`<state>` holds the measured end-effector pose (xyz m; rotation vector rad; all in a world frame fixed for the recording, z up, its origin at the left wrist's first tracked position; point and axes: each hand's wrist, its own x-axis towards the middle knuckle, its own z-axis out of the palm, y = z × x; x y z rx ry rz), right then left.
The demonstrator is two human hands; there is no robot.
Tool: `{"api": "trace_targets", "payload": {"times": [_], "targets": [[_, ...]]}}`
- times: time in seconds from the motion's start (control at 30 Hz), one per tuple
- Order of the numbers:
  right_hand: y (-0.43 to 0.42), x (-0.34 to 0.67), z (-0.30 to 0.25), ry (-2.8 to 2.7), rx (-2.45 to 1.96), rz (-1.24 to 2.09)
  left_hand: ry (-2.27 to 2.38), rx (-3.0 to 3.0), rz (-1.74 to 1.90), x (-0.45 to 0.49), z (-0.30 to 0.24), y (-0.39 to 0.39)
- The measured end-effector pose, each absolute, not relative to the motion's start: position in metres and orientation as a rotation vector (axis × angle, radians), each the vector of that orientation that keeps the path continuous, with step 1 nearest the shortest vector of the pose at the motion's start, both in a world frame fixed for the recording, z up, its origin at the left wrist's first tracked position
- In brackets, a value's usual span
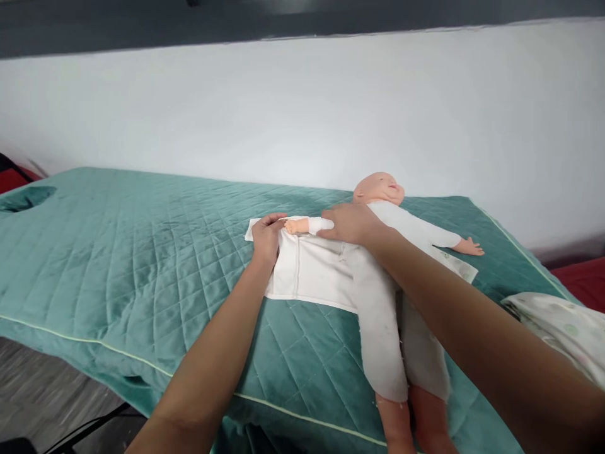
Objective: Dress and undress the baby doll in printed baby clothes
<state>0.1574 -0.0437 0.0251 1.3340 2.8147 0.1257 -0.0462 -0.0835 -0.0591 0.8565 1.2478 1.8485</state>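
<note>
Fingers [275, 220] of left hand [266, 238] pinching white sleepsuit [312, 271] at the cuff, keeping it spread; right hand [352, 222] clasped round baby doll's [378, 188] sleeved arm, likely steadying it on the massage bed [118, 252].

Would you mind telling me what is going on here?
A person is handling a doll that lies face up on a green quilted table. The left hand rests on a white garment spread beside the doll. The right hand covers the top of the doll's arm, which stretches across that garment.
</note>
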Motion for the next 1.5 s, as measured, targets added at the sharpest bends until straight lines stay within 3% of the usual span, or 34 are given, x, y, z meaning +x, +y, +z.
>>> {"api": "trace_targets", "payload": {"times": [0.23, 0.43, 0.83, 0.97, 1.1, 1.27, 1.4, 1.5], "targets": [[-0.044, 0.154, 0.021, 2.783, 1.345, 0.157, 1.698, 1.469, 1.81, -0.043, -0.061, -0.088], [-0.043, 0.151, 0.02, 2.79, 1.366, 0.086, 1.71, 2.037, 1.472, -0.035, -0.061, -0.092], [-0.048, 0.139, 0.014, 2.855, 1.537, 0.065, 1.577, 1.682, 1.481, -0.018, -0.049, -0.103], [-0.058, 0.179, 0.026, 2.984, 1.924, -0.034, 1.854, 1.625, 1.342, -0.022, -0.047, -0.109], [-0.083, 0.246, 0.016, 2.873, 2.73, -0.102, 2.025, 1.689, 1.12, -0.02, -0.047, -0.118], [-0.128, 0.295, -0.02, 2.523, 3.193, -0.403, 1.965, 1.84, 0.981, -0.018, -0.054, -0.13], [-0.146, 0.294, -0.029, 2.375, 3.171, -0.622, 1.873, 1.851, 1.101, -0.014, -0.054, -0.135], [-0.147, 0.29, -0.027, 2.504, 3.006, -0.967, 1.782, 1.796, 1.163, -0.009, -0.046, -0.139]]}}
